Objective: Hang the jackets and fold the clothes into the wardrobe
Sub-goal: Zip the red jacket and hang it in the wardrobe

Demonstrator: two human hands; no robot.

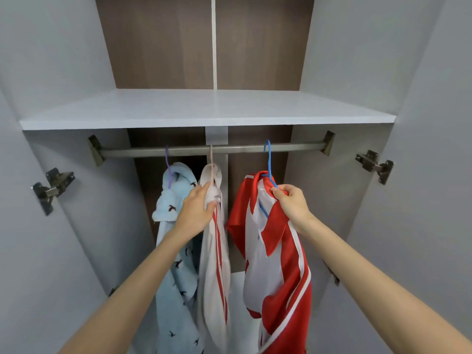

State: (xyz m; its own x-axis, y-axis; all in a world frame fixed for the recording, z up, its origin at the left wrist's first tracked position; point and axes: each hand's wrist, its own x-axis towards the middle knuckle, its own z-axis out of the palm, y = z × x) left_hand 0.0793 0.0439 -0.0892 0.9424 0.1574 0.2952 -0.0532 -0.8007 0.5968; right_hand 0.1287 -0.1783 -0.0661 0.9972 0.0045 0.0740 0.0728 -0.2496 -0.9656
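Note:
Three jackets hang from the metal rail (178, 150) inside the wardrobe. At the left is a light blue jacket (176, 264) with small dark bird prints, on a purple hanger (167, 159). The middle one is a white jacket (213, 272) with red stripes, on a pale pink hanger (211, 159). My left hand (198, 208) grips its shoulder fabric near the collar. On the right hangs a red and white jacket (278, 277) on a blue hanger (268, 159). My right hand (291, 201) pinches that jacket's shoulder together with the hanger's arm.
A white shelf (204, 111) runs above the rail, with brown back panels (163, 42) behind it. Both white doors stand wide, with metal hinges at the left (52, 187) and right (375, 166). A white surface (238, 302) shows low down between the jackets.

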